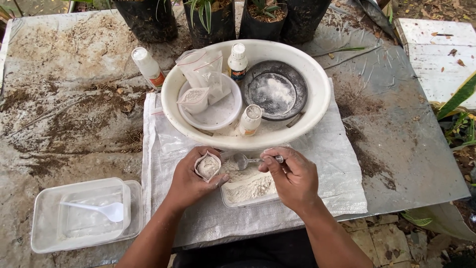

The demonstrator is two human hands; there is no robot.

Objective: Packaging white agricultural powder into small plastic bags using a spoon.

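At far left I see a clear lidded box (84,216) with a plastic spoon (106,210) on it. My left hand (191,181) grips a small bag (208,166) of pale powder, mouth up. My right hand (292,178) pinches a metal spoon (253,160), its long axis level, bowl pointing left toward the bag, above a powder tray (248,188). Just beyond, a cream basin (317,106) crowds the far side.

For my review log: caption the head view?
Left hand holds powder-filled bag; right hand holds spoon over powder tray.
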